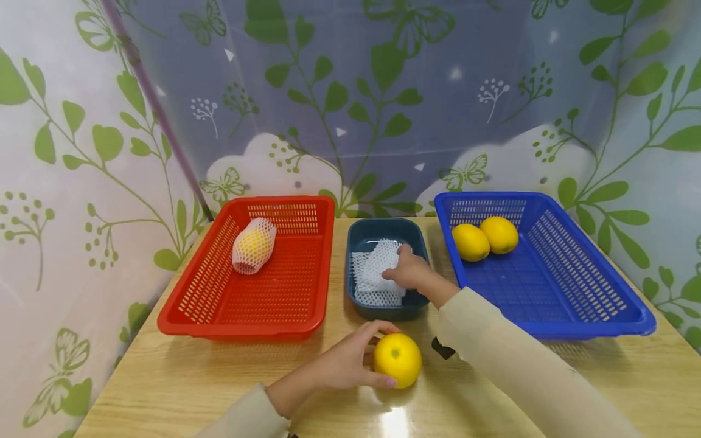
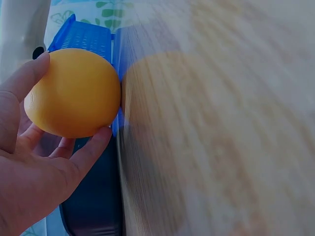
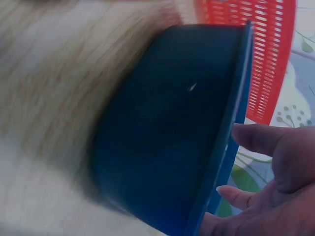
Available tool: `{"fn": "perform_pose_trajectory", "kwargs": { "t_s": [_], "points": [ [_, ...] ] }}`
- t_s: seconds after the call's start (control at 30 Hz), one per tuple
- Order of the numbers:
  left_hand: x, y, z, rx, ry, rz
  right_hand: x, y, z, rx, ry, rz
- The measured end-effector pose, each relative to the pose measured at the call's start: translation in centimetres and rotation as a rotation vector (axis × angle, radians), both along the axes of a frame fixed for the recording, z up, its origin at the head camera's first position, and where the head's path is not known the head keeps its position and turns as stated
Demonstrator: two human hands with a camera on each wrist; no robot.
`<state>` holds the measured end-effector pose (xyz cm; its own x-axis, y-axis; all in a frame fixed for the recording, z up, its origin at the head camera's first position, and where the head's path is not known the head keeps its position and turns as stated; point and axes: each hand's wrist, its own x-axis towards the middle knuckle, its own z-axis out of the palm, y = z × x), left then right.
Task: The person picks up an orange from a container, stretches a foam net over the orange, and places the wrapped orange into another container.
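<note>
My left hand (image 1: pixel 350 359) grips a round yellow citrus fruit (image 1: pixel 398 360) low over the table's front, its thumb and fingers curled around the side. In the left wrist view the same fruit (image 2: pixel 74 93) sits between thumb and fingertips. My right hand (image 1: pixel 411 267) reaches into a dark teal bin (image 1: pixel 356 304), thumb and fingers spread at white foam net sleeves (image 1: pixel 378 267) lying inside. From the right wrist, the bin wall (image 3: pixel 162 123) hides the sleeves, and the fingers (image 3: pixel 236 196) dip over its rim.
On the left stands a red basket (image 1: pixel 312 274) holding a yellow fruit in a foam net (image 1: pixel 254 246). A blue basket (image 1: pixel 542 304) on the right contains two bare yellow fruits (image 1: pixel 471 242). A patterned curtain (image 1: pixel 350 109) hangs behind the wooden table (image 1: pixel 219 377).
</note>
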<state>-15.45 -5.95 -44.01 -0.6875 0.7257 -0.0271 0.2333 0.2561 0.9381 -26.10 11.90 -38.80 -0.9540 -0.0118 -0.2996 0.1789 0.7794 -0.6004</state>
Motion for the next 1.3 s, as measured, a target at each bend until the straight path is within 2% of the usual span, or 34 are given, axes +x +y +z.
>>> {"fn": "perform_pose_trajectory", "kwargs": {
  "t_s": [0.17, 0.27, 0.37, 0.5, 0.7, 0.97, 1.1, 1.3],
  "points": [
    [-0.1, 0.0, 0.0, 0.004, -0.009, -0.002, 0.1, -0.6, 0.1, 0.19, 0.02, 0.021],
    [-0.1, 0.0, 0.0, 0.002, -0.008, 0.0, 0.1, -0.7, 0.0, 0.252, 0.016, 0.047],
    [-0.1, 0.0, 0.0, -0.003, -0.007, 0.002, 0.0, -0.5, -0.1, 0.266, 0.038, 0.078],
    [-0.1, 0.0, 0.2, -0.012, -0.014, 0.006, -0.4, -0.1, -0.4, 0.201, 0.105, 0.066],
    [0.0, 0.0, 0.4, -0.022, -0.019, 0.007, -0.8, 0.1, -0.7, 0.093, 0.256, -0.007],
    [-0.2, 0.0, 0.2, -0.015, -0.012, 0.0, -0.5, 0.0, 0.0, -0.033, 0.368, -0.049],
    [-0.1, -0.1, 0.2, -0.018, -0.015, 0.003, 0.1, 0.3, 0.6, -0.076, 0.402, -0.038],
    [0.1, -0.1, 0.1, -0.009, 0.011, 0.007, 1.8, 1.2, 2.3, -0.135, 0.438, 0.034]
  ]
}}
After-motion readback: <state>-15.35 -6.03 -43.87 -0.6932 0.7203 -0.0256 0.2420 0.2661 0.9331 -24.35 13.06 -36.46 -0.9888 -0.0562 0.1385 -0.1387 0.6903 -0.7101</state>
